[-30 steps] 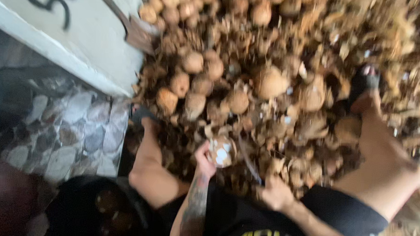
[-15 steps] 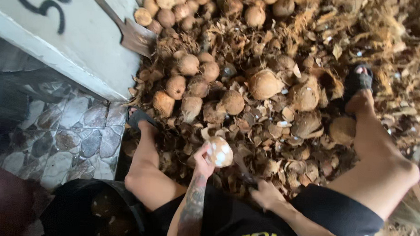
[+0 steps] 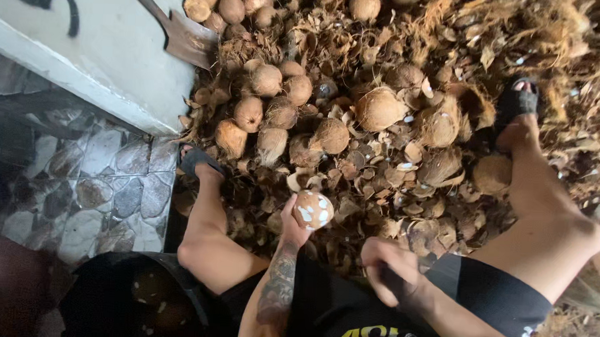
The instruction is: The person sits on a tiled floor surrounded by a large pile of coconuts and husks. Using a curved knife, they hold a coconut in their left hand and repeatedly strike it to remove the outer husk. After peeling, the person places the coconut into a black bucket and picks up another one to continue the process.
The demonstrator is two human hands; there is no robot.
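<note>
right hand fisted, whether it holds a tool unclear | left hand grips partly peeled coconut above lap | step: shell-paring, likely needs turning to brown patches | husked coconuts piled beyond

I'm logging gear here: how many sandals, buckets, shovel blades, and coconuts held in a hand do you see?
Sandals: 2
Bucket: 1
Shovel blade: 1
Coconut held in left hand: 1
Total: 5
</note>
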